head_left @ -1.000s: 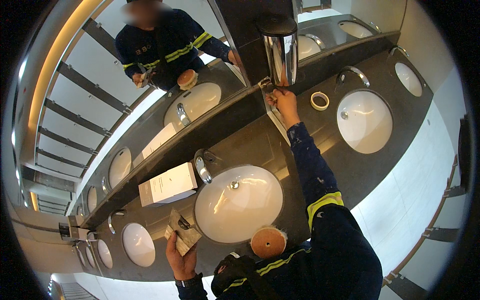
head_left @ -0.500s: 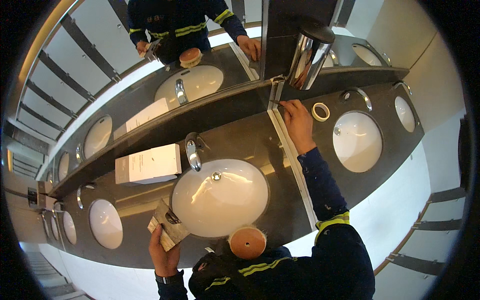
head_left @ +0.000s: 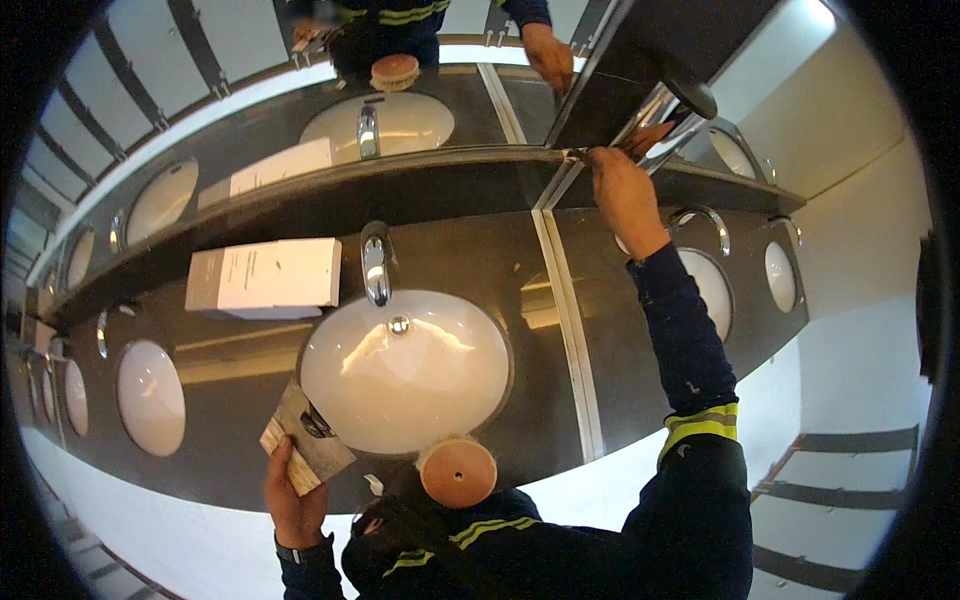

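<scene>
My left hand (head_left: pixel 296 500), at the counter's front edge, grips a wide scraper (head_left: pixel 312 445) with a flat metal blade and a pale wooden edge. A dark lump of paste (head_left: pixel 316 424) sits on the blade beside the basin. My right hand (head_left: pixel 628 200) reaches up to the ledge under the mirror, fingers pinched on a thin dark blade (head_left: pixel 577 154), mostly hidden by the fingers. Its tip is at the top of a joint. Pale tape strips (head_left: pixel 566 320) run along this joint, up the backsplash and across the dark counter.
A white basin (head_left: pixel 400 380) and chrome tap (head_left: pixel 375 262) lie between my hands, a white box (head_left: pixel 265 277) to their left. A round wooden brush (head_left: pixel 458 473) is at the front edge. A chrome cylinder (head_left: pixel 655 115) hangs right of the mirror. A tape roll (head_left: pixel 621 244) is mostly hidden.
My right hand has moved up the backsplash joint to the ledge. The view has shifted, and the hand and arm now cover most of the tape roll. My left hand keeps its grip.
</scene>
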`<state>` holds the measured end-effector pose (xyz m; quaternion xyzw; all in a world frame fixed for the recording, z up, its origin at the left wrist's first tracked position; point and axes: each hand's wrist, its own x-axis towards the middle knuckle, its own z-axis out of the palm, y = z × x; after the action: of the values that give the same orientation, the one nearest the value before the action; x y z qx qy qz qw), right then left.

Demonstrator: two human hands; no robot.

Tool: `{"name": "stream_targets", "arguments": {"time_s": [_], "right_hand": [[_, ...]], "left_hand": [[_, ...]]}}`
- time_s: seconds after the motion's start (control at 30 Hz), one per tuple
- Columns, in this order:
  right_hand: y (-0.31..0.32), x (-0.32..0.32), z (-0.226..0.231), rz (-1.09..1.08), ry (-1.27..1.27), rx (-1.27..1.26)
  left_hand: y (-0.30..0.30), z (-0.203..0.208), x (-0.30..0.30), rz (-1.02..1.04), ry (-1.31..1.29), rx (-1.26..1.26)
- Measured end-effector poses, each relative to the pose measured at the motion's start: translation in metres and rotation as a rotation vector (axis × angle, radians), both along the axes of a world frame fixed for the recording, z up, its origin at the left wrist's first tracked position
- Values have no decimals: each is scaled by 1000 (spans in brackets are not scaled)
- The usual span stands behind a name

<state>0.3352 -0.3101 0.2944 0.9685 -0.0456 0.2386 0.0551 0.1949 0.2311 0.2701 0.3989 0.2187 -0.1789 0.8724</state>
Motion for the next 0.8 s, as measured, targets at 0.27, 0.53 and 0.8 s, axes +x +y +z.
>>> {"name": "stream_targets", "arguments": {"time_s": [0.27,0.53,0.8], "right_hand": [[-22,73,26,-9,257,-233],[-16,100,9,-83,449,-328],[-31,111,3,-93,422,-330]], "left_hand": [[18,-18,-16,81,46,-34],[51,-26,-35,152,71,26],[66,-29,-42,155,87,97]]}}
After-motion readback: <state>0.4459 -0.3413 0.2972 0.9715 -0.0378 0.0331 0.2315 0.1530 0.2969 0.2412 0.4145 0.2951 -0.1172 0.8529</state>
